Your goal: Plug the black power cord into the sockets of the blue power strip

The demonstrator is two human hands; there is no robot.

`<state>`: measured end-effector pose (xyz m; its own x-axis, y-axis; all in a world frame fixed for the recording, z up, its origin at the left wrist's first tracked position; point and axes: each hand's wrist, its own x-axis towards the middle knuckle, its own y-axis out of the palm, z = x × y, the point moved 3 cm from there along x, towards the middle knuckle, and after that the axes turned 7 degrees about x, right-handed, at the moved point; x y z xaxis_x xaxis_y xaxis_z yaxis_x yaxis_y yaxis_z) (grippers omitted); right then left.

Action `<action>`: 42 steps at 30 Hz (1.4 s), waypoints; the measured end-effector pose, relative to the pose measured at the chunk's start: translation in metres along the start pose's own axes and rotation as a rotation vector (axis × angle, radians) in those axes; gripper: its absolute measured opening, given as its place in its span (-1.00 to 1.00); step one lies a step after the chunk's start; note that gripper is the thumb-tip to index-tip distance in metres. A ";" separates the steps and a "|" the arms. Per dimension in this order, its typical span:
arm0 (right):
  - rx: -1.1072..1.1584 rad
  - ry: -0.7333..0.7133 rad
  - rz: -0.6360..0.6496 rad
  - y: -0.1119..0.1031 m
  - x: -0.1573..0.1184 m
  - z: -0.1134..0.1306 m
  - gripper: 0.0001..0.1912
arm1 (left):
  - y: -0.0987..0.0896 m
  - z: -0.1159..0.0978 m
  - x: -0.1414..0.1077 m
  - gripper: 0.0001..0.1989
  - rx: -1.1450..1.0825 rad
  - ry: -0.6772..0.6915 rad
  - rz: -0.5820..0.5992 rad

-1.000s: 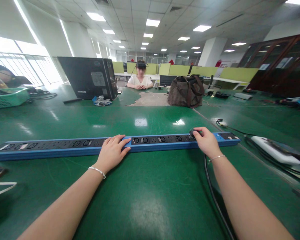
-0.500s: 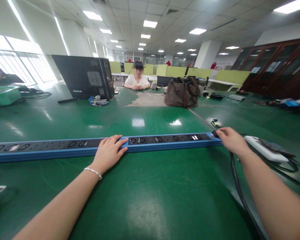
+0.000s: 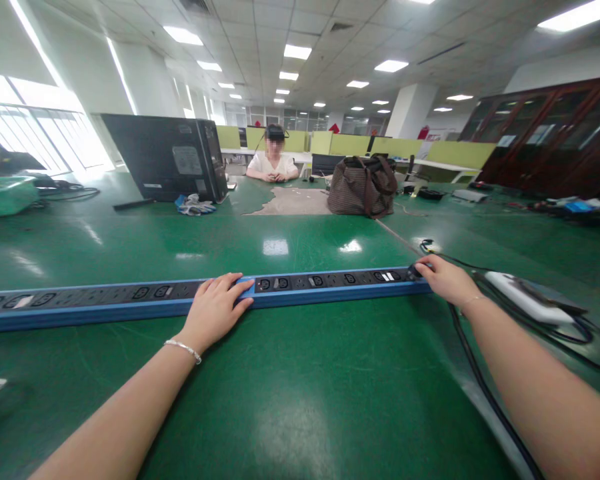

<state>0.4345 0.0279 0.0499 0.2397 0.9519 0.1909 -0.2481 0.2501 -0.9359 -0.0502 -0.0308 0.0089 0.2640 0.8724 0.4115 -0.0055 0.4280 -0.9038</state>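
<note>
A long blue power strip (image 3: 300, 283) with a row of black sockets lies across the green table (image 3: 300, 373). My left hand (image 3: 216, 305) rests on its middle, fingers spread over the top and the near edge. At the strip's right end, my right hand (image 3: 443, 279) pinches a small black plug (image 3: 414, 271) against the last part of the socket row. The plug is mostly hidden by the fingers. A thick black cable (image 3: 473, 367) runs from beneath the right hand toward the bottom right.
White power strip (image 3: 527, 297) and cables lie at right. Farther back are a black computer case (image 3: 173, 160), gloves (image 3: 195, 205), a brown bag (image 3: 363, 187) and a seated person (image 3: 273, 163). A green basket (image 3: 7, 197) stands at left, beside another person partly in view.
My right hand has moved left with the black plug, from the blue end of the strip onto the end of the black socket row. My left hand stays on the strip.
</note>
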 end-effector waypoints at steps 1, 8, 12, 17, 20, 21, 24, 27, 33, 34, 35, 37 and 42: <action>-0.009 -0.002 -0.006 0.001 0.002 0.000 -0.62 | 0.000 0.000 0.000 -0.58 0.000 0.000 0.000; -0.072 0.027 0.006 0.001 0.006 0.003 -0.60 | -0.002 -0.001 0.000 -0.59 0.005 -0.003 0.004; -0.115 0.044 0.001 0.001 0.004 0.008 -0.57 | -0.002 -0.001 0.000 -0.59 0.001 -0.006 0.010; -0.167 0.044 0.020 0.006 0.002 0.012 -0.57 | -0.002 0.000 0.001 -0.58 0.003 -0.009 0.015; -0.156 0.036 0.030 0.010 0.002 0.013 -0.59 | -0.002 -0.001 0.001 -0.58 0.001 -0.009 0.016; -0.151 0.037 0.027 0.010 0.002 0.013 -0.60 | -0.002 -0.001 0.001 -0.58 0.001 -0.009 0.016; -0.146 0.044 0.018 0.011 0.001 0.013 -0.60 | -0.002 -0.001 0.001 -0.58 0.007 -0.011 0.013; -0.153 0.050 0.026 0.011 0.001 0.014 -0.59 | -0.003 -0.001 0.000 -0.58 0.012 -0.011 0.014; -0.178 0.014 0.060 0.012 0.004 0.014 -0.62 | -0.003 -0.001 0.001 -0.58 0.005 -0.005 0.010; -0.170 0.009 0.060 0.012 0.004 0.013 -0.63 | -0.003 -0.001 0.001 -0.58 0.004 -0.006 0.009; -0.158 0.005 0.058 0.012 0.005 0.012 -0.63 | -0.003 -0.001 0.001 -0.58 0.003 -0.006 0.007; -0.128 0.004 0.052 0.013 0.005 0.011 -0.64 | -0.002 -0.001 0.001 -0.58 0.001 -0.006 0.006; -0.120 -0.002 0.061 0.015 0.005 0.010 -0.65 | -0.002 0.000 0.000 -0.58 -0.005 -0.008 0.014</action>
<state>0.4225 0.0386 0.0403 0.2254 0.9651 0.1333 -0.1481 0.1691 -0.9744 -0.0497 -0.0315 0.0109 0.2565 0.8800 0.3998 -0.0043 0.4147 -0.9100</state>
